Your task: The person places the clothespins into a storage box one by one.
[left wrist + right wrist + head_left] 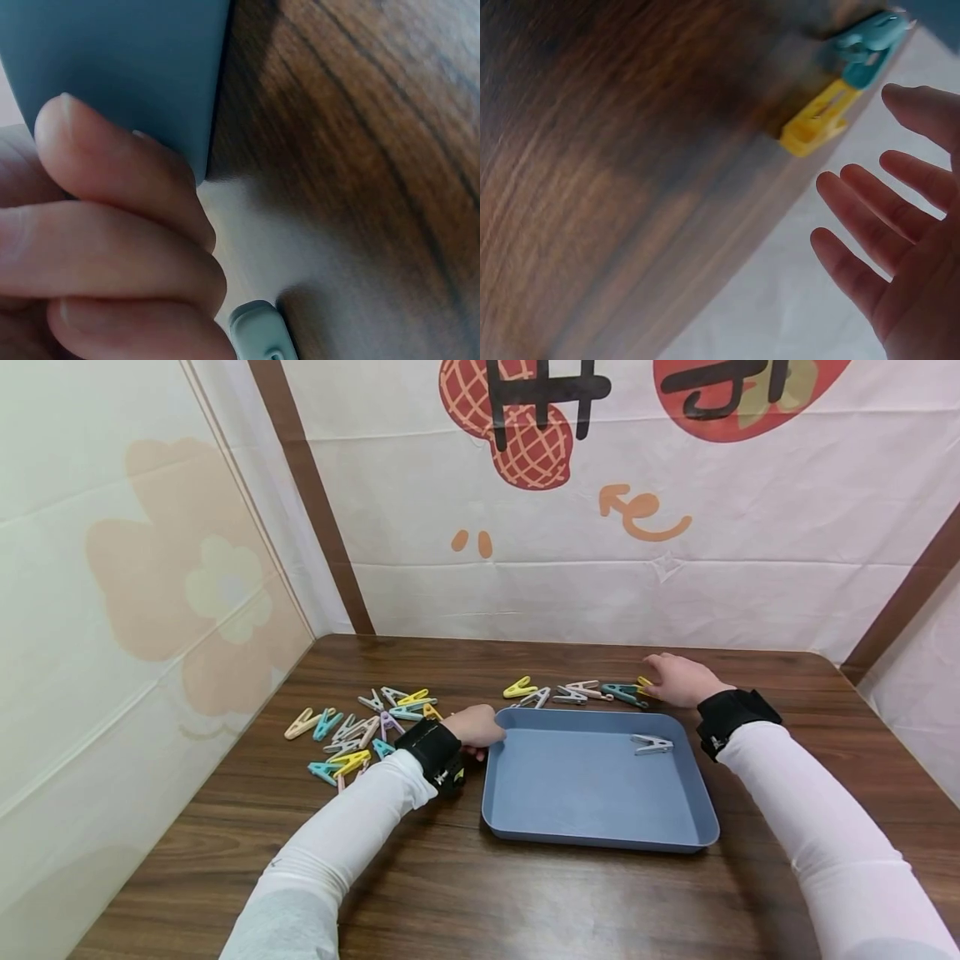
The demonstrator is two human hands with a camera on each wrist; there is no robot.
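Note:
A shallow blue-grey tray [592, 842] lies on the wooden table. At its far left corner my left hand [477, 727] grips the rim; in the left wrist view its curled fingers [112, 247] lie against the tray's outer wall [127, 60]. My right hand [678, 681] is beyond the far right corner, over a yellow clothespin [643, 682]. The right wrist view has its fingers spread and holding nothing, with the yellow clothespin [814, 124] beside a teal clothespin [870, 45]. One pale grey clothespin [651, 744] lies inside the tray.
Left of the tray, a loose cluster of clothespins [363, 731] in several colours spreads over the table [420, 893]. More clothespins [570, 695] line the tray's far side. A printed white cloth [480, 597] hangs behind the table's far edge, another panel [150, 710] at the left.

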